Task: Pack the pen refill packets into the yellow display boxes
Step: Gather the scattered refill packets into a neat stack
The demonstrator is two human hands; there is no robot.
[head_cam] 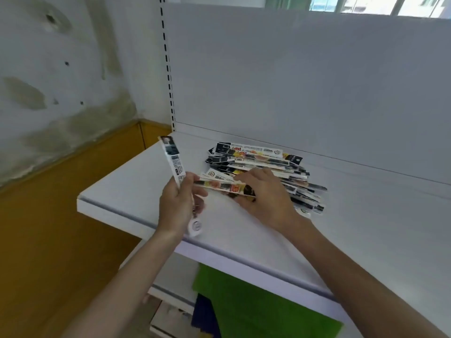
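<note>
A loose pile of pen refill packets [263, 159], long narrow sleeves printed black, white and orange, lies on the white shelf [366, 215]. My left hand [175, 203] grips a small bundle of packets [174, 164] held upright, its top leaning away to the left. My right hand [263, 191] holds one packet [224, 186] lying level, its left end touching the left hand's fingers. No yellow display box is in view.
The shelf has a white back panel [305, 81] and a slotted upright post [168, 69] at its left end. Below the shelf edge sit green [256, 311] and dark blue [202, 315] items on a lower shelf. An orange floor [48, 228] lies to the left.
</note>
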